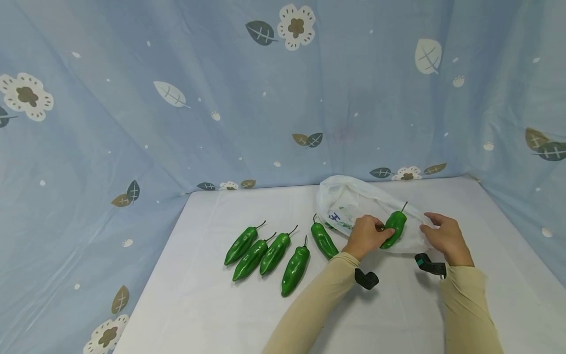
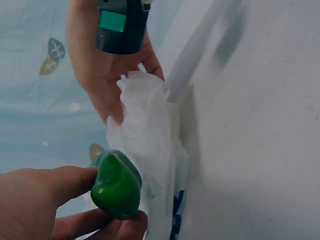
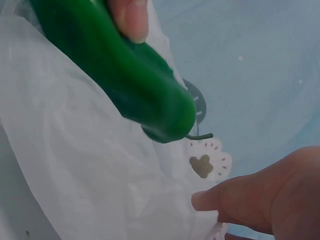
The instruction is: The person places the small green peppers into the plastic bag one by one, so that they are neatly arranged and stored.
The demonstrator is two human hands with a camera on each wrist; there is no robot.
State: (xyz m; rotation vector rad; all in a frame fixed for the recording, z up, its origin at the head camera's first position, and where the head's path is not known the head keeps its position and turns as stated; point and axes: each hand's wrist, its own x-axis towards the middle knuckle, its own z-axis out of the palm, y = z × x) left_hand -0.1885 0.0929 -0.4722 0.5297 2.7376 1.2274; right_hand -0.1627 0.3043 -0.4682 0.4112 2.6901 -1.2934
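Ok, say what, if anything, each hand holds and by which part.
Left hand: a green pepper, pinched by its body, away from the stem. Right hand: the white bag, held by its edge.

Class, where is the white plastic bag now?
In the head view, the white plastic bag is at the right rear of the table, before the blue curtain, its right edge gripped by the right hand, near the green pepper in the left hand.
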